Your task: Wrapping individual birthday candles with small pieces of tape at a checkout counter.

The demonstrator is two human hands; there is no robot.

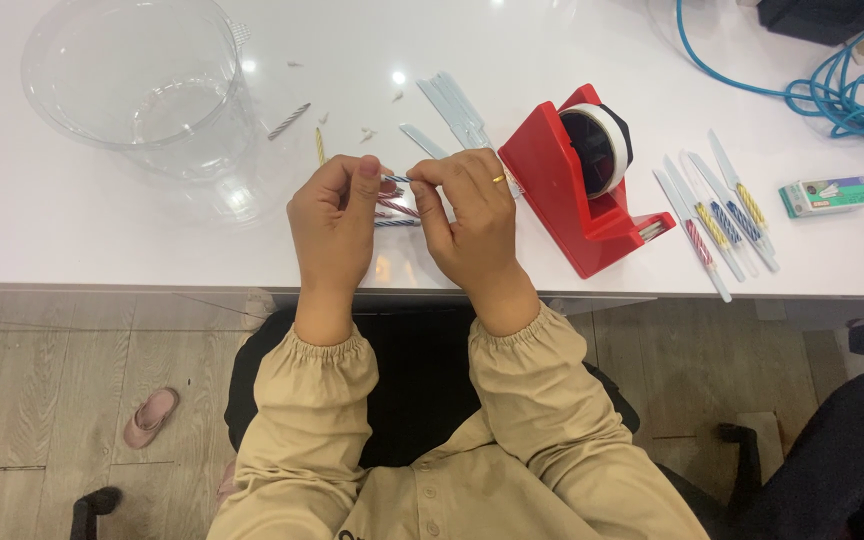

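White table fills the upper half of the view, with wood floor below it and the person sitting close to the edge. At the far left stands a big clear jug, set well away from the hands, so it seems only parked there. Near it lie a striped grey candle, a yellow candle and some small white scraps, loose on the surface and within easy reach. The left hand is curled, thumb and fingers closed on the ends of a small bunch of candles, red, blue and white striped, held just above the table near its edge. The right hand, with a ring on 1 finger, is also closed and pinches the other side of the bunch, so the 2 hands keep the thin sticks together and parallel; I judge this grip is to stop them from sliding apart. Behind the hands lie pale blue holders in a loose fan. Just right of the right hand stands a red tape dispenser, its cutting end turned toward the person, probably for easy pulling. Further right, 4 wrapped sets lie side by side, apart from the loose pieces. Then comes a small green box, and a blue cable is coiled at the far corner.
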